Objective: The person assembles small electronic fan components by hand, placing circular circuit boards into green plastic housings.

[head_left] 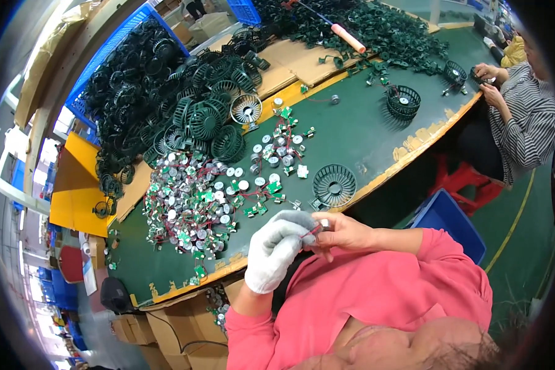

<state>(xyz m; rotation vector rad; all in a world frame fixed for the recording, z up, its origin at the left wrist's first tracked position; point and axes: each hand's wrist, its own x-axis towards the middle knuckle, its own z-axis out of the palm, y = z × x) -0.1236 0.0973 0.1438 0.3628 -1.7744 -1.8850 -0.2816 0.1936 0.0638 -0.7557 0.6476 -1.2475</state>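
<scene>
My left hand (272, 254), in a white-and-grey glove, is closed with its fingertips at a thin red wire (312, 232). My right hand (346, 233) is bare and pinches a small silver motor (324, 224), mostly hidden by the fingers, from which the wire seems to run. Both hands meet in front of my chest, just off the table's near edge. Just beyond them a dark green round fan housing (335, 186) lies on the green tabletop (365, 145). To the left spreads a heap of small motors (188, 206) with red wires and green circuit boards.
Dark fan housings (206, 120) pile up at the back left, beside a blue crate (124, 38). Small green parts (376, 31) heap at the far side, near a screwdriver (348, 38). At the right a co-worker (527, 108) in stripes handles a part. A blue bin (451, 225) stands beside me.
</scene>
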